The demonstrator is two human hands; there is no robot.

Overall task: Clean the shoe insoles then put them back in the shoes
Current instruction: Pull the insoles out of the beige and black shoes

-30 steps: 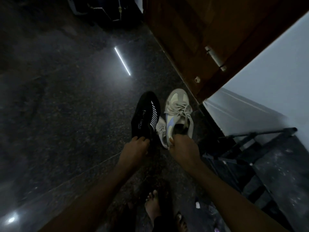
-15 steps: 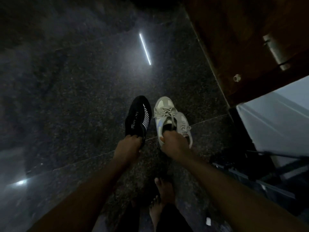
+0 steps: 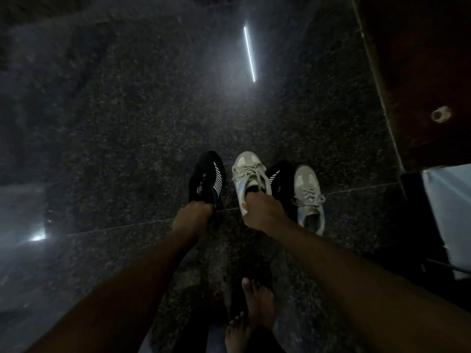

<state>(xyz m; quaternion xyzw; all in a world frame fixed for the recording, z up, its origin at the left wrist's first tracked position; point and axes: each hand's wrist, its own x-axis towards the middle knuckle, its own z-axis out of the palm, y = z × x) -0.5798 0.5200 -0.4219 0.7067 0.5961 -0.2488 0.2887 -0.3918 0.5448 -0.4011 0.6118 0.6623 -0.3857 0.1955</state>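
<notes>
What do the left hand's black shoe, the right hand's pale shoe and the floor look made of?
Black shoe: matte knit fabric, it seems; white printed stripes. Pale shoe: matte textile, perhaps mesh with suede-like panels; woven laces. Floor: polished dark speckled stone, likely granite; it mirrors a light strip.

1) pale laced shoe [image 3: 248, 174]: grey-beige, light blue side panel, loose laces, toe pointing away, heel gripped by right hand [image 3: 262, 212].
2) black shoe [image 3: 206, 178]: white slanted stripes, lettering on top, just left of pale laced shoe, heel gripped by left hand [image 3: 191, 216].
3) second black shoe [image 3: 279, 179]: just right of pale laced shoe, partly hidden.
4) second pale shoe [image 3: 308, 197]: farther right, upright, opening showing.
</notes>
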